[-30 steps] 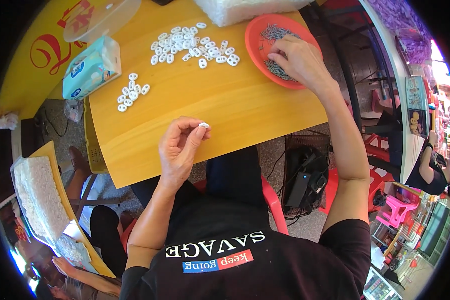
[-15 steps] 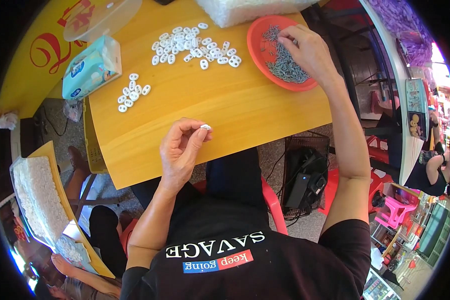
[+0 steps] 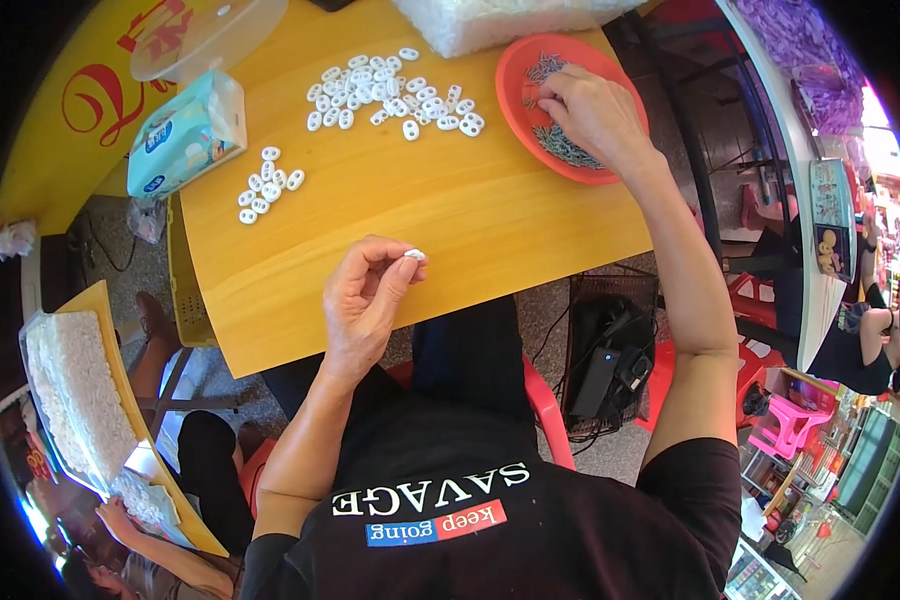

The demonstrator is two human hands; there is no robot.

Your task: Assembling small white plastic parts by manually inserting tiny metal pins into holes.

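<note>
My left hand [image 3: 363, 300] is closed, pinching a small white oval plastic piece [image 3: 415, 255] between thumb and fingertips above the table's near edge. My right hand [image 3: 592, 112] reaches into a red bowl [image 3: 518, 135] at the far right, its fingertips drawn together over small grey screw-like pieces [image 3: 568, 147]. Whatever those fingertips hold is too small to make out. A larger spread of white oval pieces with two holes each [image 3: 362, 88] lies at the back of the table. A smaller group of the same pieces [image 3: 271, 189] sits farther left.
Left of the small group, a teal tissue pack [image 3: 187, 135] lies on the yellow table [image 3: 440, 215]. A clear bag of white pieces [image 3: 490, 22] stands at the far edge. At the lower left, a person's hand [image 3: 118, 520] is beside another table with a heap of white pieces [image 3: 75, 390].
My right hand has moved slightly left and down within the red bowl, its fingers closing together. My left hand keeps its pinch almost unmoved. At lower left, the other person's hand has shifted up slightly.
</note>
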